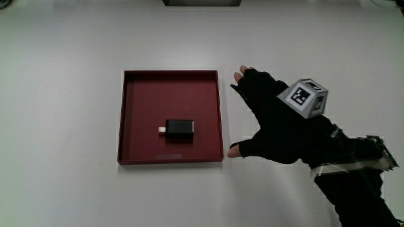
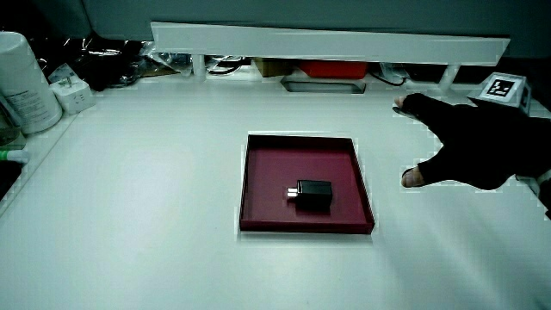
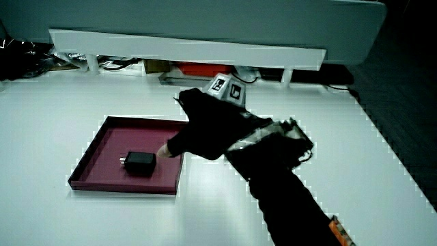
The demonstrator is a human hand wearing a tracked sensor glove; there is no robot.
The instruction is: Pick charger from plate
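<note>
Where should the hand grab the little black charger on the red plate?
Probably from above, pinching the two long sides of the charger. It lies flat near the middle of the plate, clear of the low rim, and its plug sticks out of one short end. The hand is beside the plate, fingers spread, holding nothing.

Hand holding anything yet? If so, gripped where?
Nothing. The hand is beside the plate, fingers spread; the charger lies untouched on the plate.
</note>
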